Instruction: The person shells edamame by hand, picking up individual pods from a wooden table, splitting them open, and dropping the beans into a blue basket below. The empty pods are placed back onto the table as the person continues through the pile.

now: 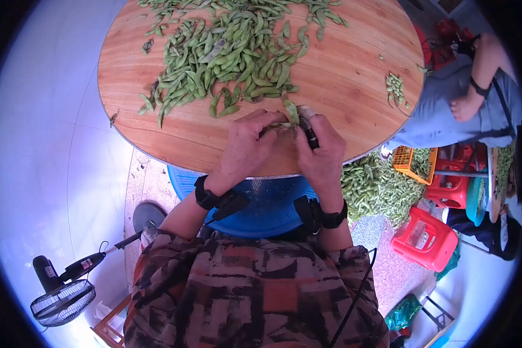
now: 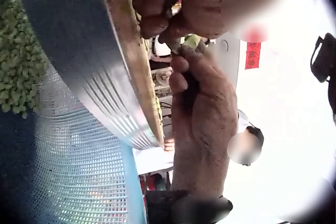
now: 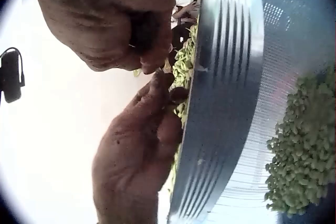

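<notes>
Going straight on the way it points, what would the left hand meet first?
Likely the green pod, with the right hand just beyond it; exact depth is unclear.

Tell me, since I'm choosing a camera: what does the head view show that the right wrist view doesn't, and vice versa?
Only the head view: the fan, the red stools and pods heaped beside the table.

Only the right wrist view: shelled green beans piled in the blue basket.

Both: the left hand, the right hand, loose pods on the table and part of the basket.
</notes>
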`<move>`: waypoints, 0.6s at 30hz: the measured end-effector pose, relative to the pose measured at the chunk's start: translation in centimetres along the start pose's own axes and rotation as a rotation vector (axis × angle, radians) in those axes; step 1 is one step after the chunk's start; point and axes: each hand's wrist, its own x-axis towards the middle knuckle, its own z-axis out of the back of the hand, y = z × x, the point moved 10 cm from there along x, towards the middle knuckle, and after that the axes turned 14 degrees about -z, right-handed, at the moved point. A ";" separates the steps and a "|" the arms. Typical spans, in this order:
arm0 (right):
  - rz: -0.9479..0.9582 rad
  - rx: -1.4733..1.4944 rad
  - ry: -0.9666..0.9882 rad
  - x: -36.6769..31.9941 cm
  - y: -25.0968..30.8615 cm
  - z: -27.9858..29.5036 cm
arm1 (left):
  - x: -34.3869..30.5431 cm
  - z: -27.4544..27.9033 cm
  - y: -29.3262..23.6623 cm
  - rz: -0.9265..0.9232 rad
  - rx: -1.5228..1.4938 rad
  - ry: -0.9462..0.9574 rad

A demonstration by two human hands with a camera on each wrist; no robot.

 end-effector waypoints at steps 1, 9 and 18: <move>-0.004 -0.002 -0.002 -0.1 0.4 0.2 | 0.3 0.0 -1.0 -0.055 0.115 0.028; -0.005 0.027 0.131 -0.1 1.0 -0.5 | 0.3 -1.1 -0.7 -0.035 -0.023 0.177; -0.453 0.462 0.275 -0.6 -4.5 -2.8 | -0.3 -2.2 0.0 0.056 -0.125 0.302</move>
